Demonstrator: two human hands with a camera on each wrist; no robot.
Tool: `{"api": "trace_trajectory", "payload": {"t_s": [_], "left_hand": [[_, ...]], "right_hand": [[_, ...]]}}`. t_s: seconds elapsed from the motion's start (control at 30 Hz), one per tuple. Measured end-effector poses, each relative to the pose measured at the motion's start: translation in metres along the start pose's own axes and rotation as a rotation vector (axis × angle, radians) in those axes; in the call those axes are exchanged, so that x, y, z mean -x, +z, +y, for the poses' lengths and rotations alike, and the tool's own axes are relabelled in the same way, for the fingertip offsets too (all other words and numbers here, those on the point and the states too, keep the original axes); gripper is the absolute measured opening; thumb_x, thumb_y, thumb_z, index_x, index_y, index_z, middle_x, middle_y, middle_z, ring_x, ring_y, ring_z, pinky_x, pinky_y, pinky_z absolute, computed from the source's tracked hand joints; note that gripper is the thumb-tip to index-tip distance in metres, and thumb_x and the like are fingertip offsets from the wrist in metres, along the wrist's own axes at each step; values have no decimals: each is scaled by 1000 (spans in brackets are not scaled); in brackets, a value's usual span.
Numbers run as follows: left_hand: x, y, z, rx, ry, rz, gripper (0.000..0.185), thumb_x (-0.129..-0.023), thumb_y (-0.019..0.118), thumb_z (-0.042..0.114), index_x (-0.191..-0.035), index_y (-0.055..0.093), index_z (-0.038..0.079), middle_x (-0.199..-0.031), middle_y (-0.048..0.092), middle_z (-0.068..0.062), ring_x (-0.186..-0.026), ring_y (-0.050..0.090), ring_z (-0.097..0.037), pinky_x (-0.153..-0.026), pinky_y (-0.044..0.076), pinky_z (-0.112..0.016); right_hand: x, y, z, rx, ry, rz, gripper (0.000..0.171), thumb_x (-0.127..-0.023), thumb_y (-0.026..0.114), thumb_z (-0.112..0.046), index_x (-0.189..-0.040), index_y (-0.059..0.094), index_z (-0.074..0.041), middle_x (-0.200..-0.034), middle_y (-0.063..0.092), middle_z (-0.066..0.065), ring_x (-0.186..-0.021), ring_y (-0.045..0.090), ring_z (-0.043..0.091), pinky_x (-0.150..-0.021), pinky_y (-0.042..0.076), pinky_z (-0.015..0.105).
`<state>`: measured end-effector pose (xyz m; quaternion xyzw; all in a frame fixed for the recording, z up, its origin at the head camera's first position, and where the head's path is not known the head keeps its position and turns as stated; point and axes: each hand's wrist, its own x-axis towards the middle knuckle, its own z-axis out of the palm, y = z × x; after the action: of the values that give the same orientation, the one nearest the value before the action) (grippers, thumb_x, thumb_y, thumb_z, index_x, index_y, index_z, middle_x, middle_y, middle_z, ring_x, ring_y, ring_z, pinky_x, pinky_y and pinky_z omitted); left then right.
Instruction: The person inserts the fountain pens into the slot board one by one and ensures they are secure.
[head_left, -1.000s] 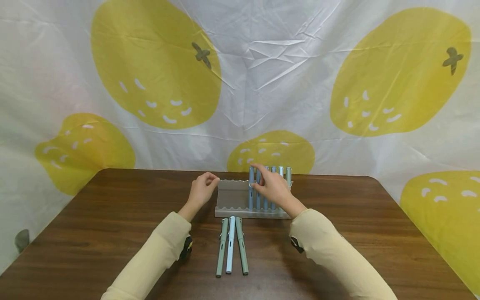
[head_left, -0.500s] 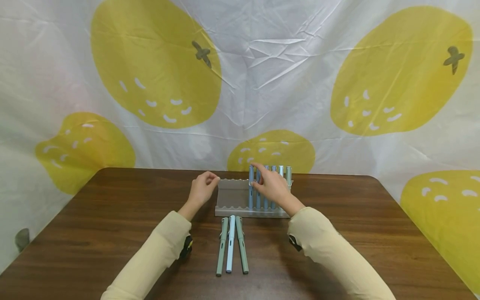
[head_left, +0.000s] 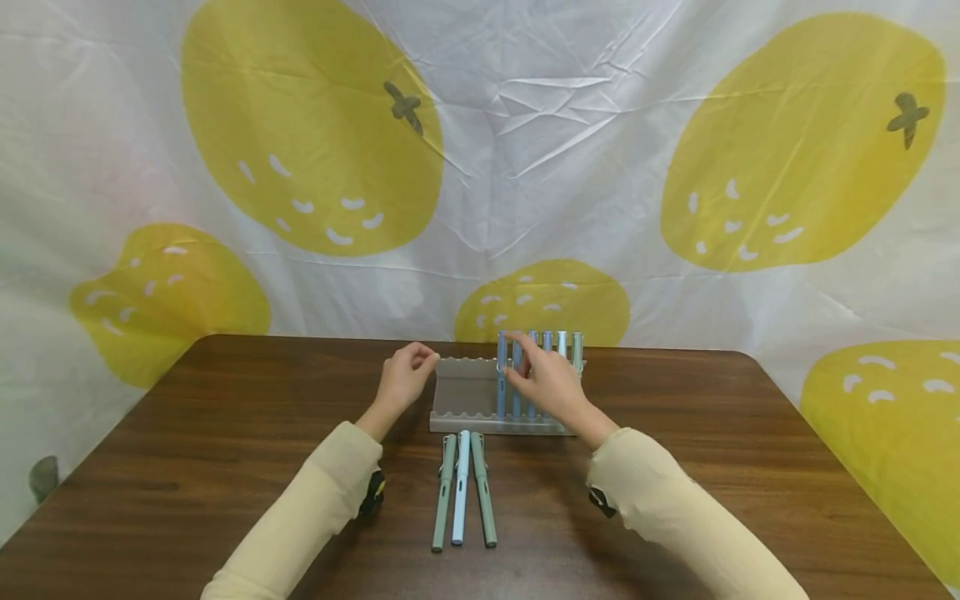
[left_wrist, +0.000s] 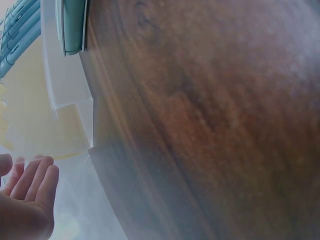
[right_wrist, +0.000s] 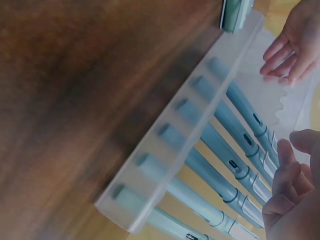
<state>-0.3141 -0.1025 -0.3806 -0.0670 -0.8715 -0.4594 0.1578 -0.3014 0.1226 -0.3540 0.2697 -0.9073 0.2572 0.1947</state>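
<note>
A clear acrylic pen rack (head_left: 465, 425) stands toward the back of the table, with several capped pens lying upright-tilted in its right-hand notches. The leftmost of them is a blue pen (head_left: 502, 392). My right hand (head_left: 551, 383) is beside this pen's cap, thumb and index finger apart in the head view. In the right wrist view, the fingers of my right hand (right_wrist: 297, 190) are close to the pen clips and grip nothing. At the rack's left end, my left hand (head_left: 405, 379) has its fingertips right at the upper corner. Its fingers extend loosely in the left wrist view.
In front of the rack, a green pen (head_left: 443, 500), a pale blue pen (head_left: 461, 492) and another green pen (head_left: 485, 500) lie on the brown wooden table (head_left: 247, 433). Behind hangs a white cloth (head_left: 540, 208) with yellow fruit prints.
My right hand has shifted slightly right, and its fingers have come away from the leftmost blue pen, which stays in the rack. My left hand has hardly moved.
</note>
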Motion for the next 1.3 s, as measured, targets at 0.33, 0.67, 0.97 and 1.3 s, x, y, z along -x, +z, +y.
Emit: {"api": "trace_trajectory", "payload": {"t_s": [0.33,0.67,0.97,1.3], "left_hand": [[0,0,0,0,5,8,18,-86,57,18,-89,61,1,-91,64,-15,-91,59,-28,-78,45,-39],[1,0,0,14,11,13,16,-87,57,16,-89,61,0,-90,64,-14,-89,59,-27,-77,45,-39],[1,0,0,16,12,17,16,-86,57,15,-88,61,0,-90,64,-15,-90,59,-27,-77,45,-39],[2,0,2,3,13,15,18,-87,57,17,-89,62,0,-90,64,-14,-89,59,-27,-77,45,-39]], "right_hand": [[16,5,-2,-44,-36,-27,44,-81,64,-18,-121,50,-11,-61,49,-11,-39,37,4,-33,28,21],[30,12,-3,-75,-17,-81,38,-82,63,-21,-118,52,-15,-60,50,-14,-41,40,4,-36,31,21],[40,16,-6,-84,7,-132,35,-79,65,-21,-113,56,-14,-60,49,-16,-44,41,3,-37,33,22],[48,19,-7,-138,21,-230,32,-80,64,-22,-110,57,-11,-62,51,-14,-45,43,4,-40,36,23]]}}
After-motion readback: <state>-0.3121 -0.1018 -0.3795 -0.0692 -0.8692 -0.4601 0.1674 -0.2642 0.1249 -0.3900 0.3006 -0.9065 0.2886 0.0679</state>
